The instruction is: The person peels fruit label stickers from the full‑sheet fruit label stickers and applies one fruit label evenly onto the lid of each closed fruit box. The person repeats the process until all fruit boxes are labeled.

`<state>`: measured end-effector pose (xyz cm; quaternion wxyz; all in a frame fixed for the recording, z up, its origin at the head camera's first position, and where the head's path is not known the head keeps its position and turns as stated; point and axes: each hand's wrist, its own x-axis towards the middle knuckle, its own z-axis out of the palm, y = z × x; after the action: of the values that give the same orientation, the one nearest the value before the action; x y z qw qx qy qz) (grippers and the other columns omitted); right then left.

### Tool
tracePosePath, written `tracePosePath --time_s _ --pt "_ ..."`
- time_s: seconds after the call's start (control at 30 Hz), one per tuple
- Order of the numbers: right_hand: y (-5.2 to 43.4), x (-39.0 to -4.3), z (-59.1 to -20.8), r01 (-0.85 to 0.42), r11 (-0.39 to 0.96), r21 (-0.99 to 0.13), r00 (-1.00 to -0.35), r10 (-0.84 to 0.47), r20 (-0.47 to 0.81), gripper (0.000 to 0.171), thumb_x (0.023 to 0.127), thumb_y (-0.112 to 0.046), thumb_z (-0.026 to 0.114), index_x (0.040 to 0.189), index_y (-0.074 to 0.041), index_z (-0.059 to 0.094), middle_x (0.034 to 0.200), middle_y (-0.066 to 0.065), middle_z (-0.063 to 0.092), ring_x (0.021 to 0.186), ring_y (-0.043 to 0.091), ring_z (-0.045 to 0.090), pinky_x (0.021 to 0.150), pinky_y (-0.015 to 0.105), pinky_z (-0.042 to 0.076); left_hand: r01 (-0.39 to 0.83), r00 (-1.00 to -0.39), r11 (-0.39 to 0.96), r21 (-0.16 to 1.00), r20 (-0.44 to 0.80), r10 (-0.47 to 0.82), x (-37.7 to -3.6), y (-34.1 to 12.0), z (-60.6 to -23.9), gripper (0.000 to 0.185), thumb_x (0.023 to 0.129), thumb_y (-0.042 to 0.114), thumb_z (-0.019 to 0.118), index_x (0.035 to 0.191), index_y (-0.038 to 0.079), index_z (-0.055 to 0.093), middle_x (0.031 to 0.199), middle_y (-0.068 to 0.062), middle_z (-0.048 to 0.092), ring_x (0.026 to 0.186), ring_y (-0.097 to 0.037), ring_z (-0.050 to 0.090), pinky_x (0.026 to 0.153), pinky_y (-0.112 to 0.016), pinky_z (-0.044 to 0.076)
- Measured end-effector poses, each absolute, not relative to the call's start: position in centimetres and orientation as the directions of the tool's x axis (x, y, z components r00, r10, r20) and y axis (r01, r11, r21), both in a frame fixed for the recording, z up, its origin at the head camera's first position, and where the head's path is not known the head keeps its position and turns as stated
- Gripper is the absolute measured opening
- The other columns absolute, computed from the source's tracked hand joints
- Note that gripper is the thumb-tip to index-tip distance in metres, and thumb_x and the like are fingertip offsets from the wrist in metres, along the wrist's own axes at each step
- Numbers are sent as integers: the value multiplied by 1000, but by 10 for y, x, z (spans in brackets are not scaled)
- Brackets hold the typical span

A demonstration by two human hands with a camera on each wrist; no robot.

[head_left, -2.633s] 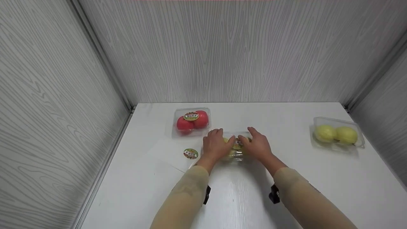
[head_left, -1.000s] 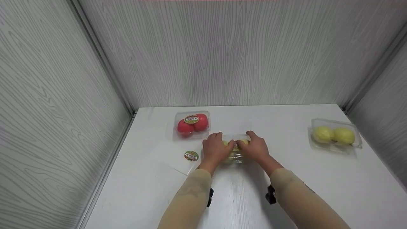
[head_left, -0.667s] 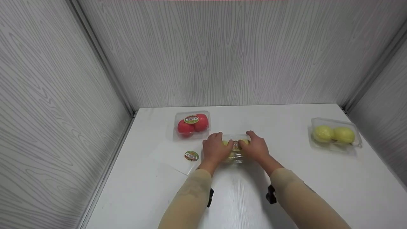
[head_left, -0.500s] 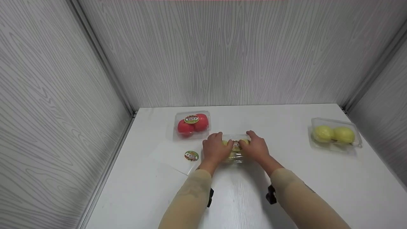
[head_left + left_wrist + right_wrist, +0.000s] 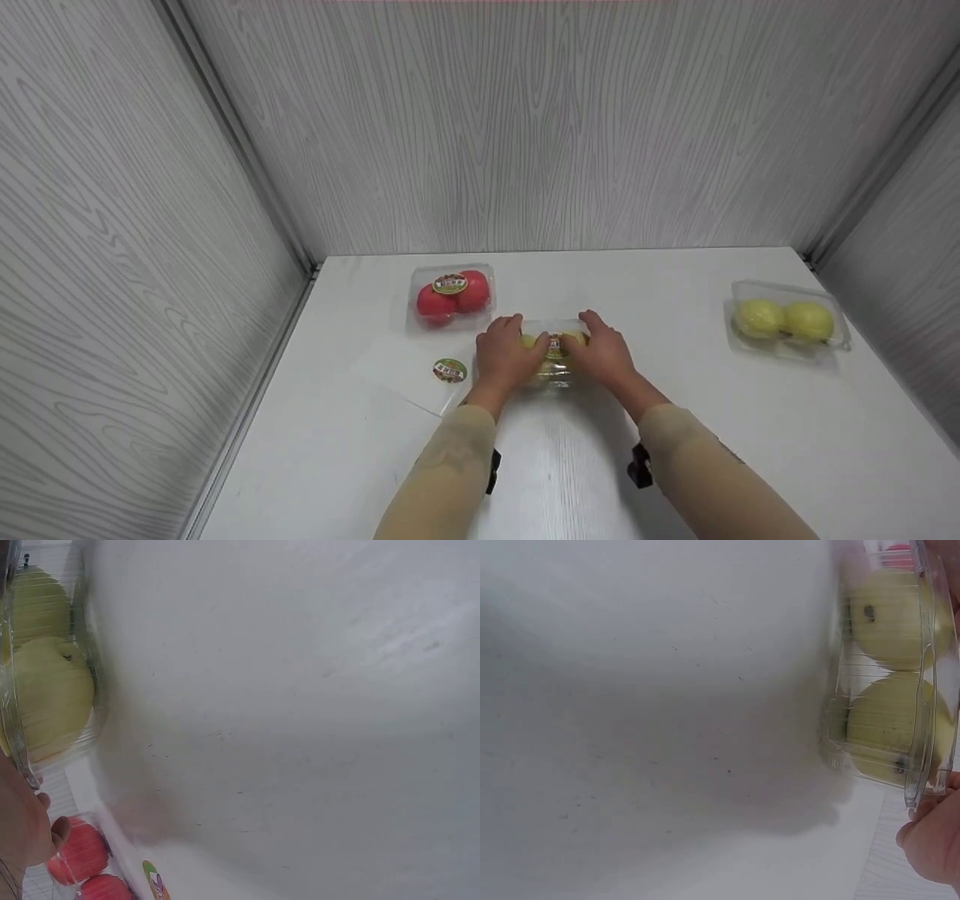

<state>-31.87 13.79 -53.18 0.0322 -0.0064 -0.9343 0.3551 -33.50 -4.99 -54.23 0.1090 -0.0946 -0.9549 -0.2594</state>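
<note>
A clear plastic clamshell box (image 5: 556, 373) with two yellow-green fruits lies mid-table in the head view. My left hand (image 5: 507, 356) grips its left end and my right hand (image 5: 606, 356) its right end. Both thumbs press on the lid, at either side of an oval label (image 5: 556, 346). In the right wrist view, fingers (image 5: 930, 840) curl at the end of the box's rim, beside the fruit (image 5: 892, 724). The left wrist view has the fruit (image 5: 52, 694) behind the ribbed plastic wall, with left fingertips (image 5: 60, 831) past the box's end.
Behind and left stands a labelled clear box of two red fruits (image 5: 472, 291). An oval label (image 5: 450, 370) lies on a pale backing sheet (image 5: 405, 382) beside the left wrist. At the far right is an unlabelled box of yellow-green fruits (image 5: 808, 321). Grey wood-grain panels (image 5: 525, 150) enclose the table.
Both hands stay on the box. The thumbs came closer over the label about a second ago, then parted slightly, so more of it shows now. The head view has shifted a little.
</note>
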Motion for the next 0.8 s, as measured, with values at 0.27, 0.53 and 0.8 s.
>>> tracePosePath --time_s 0.27,0.53,0.8 --pt "140 -315 -531 -30 748 -663 -999 6 51 78 102 -45 65 158 2 41 165 25 39 148 49 41 122 62 29 246 -958 842 481 250 138 -332 -53 -542 75 95 59 61 147 5 62 144 -12 64 138 -27 55 110 -51 42" --pt "139 -314 -535 -44 750 -660 -998 3 69 78 102 -45 66 157 4 41 164 27 40 148 47 41 124 62 25 258 -954 840 477 261 144 -330 -53 -543 77 94 61 61 147 4 61 144 -12 65 137 -28 56 110 -51 42" --pt "138 -314 -533 -30 749 -662 -998 12 58 78 102 -45 66 158 2 41 164 25 40 149 48 40 123 62 26 253 -955 844 473 260 141 -332 -54 -543 79 93 61 61 148 4 61 144 -13 64 138 -27 56 111 -51 42"
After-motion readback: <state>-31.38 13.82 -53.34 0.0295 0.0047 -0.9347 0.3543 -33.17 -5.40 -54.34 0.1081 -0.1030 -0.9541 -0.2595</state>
